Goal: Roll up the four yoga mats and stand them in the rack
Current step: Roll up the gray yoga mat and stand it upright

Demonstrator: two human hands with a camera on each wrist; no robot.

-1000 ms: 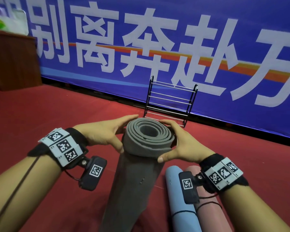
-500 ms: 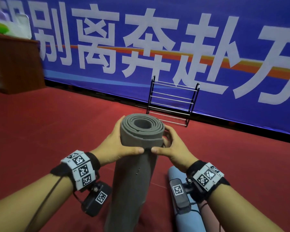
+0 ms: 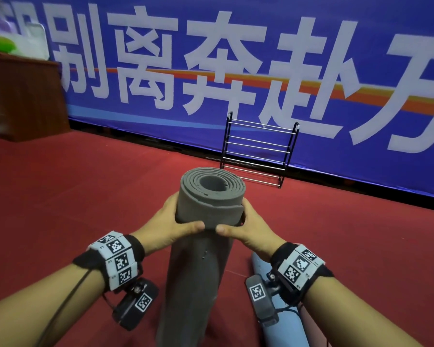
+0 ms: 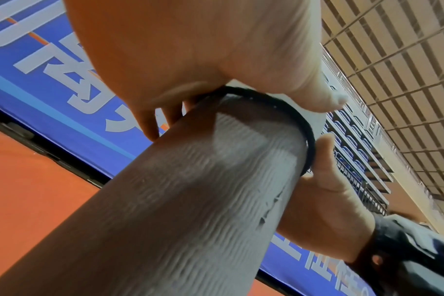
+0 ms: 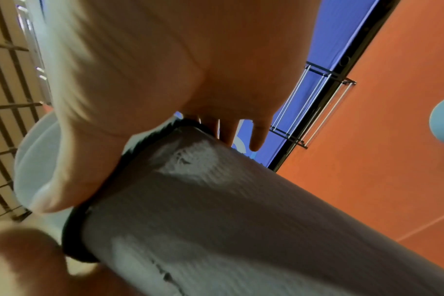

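Observation:
A grey rolled yoga mat (image 3: 206,259) stands on end on the red floor in front of me. My left hand (image 3: 171,224) and right hand (image 3: 246,229) grip it just below its top, thumbs almost meeting at the front. In the left wrist view a black band (image 4: 279,108) circles the grey mat (image 4: 190,200) under my fingers. The right wrist view shows the same band (image 5: 76,230) under the thumb. The black rack (image 3: 258,151) with silver bars stands empty beyond the mat, against the banner. A blue rolled mat (image 3: 293,329) lies on the floor at the lower right.
A blue banner (image 3: 236,58) with large white characters closes off the far side. A brown wooden cabinet (image 3: 23,96) stands at the far left. Red floor (image 3: 85,196) stretches between me and the rack.
Both hands have slid from cupping the mat's top rim to gripping round it a little lower, thumbs now meeting at the front. The mat's top stands farther from me.

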